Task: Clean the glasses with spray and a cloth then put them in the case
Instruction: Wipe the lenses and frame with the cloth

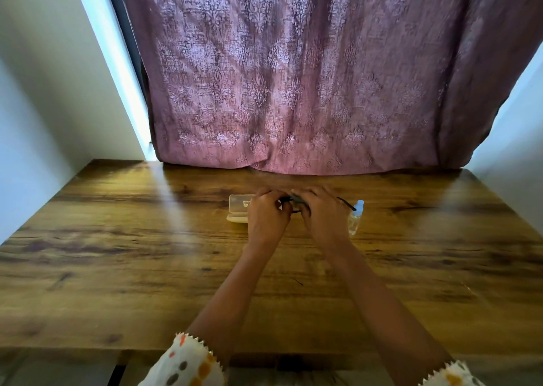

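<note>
We see two hands close together over the middle of the brown wooden worktop (117, 268). The left hand (266, 216) has its fingers curled round one end of the dark glasses (286, 200). The right hand (321, 215) has its fingers curled round the other end. The glasses are held up between the two hands, just above the worktop. One thin dark arm of the glasses pokes out to the right, past the right hand. A small grey bit (296, 199) shows by the fingertips of the right hand. We cannot tell if it is the cloth.

The case (238, 202) lies open on the worktop, just to the left of the left hand and partly hidden behind it. Its lid stands up and its base lies flat. The spray bottle (355, 219) is clear with a pale blue top. It sits just to the right of the right hand.

Behind the worktop hangs a purple curtain (293, 77) with a flower pattern. Each arm has a white sleeve (185, 362) with orange and grey spots.
</note>
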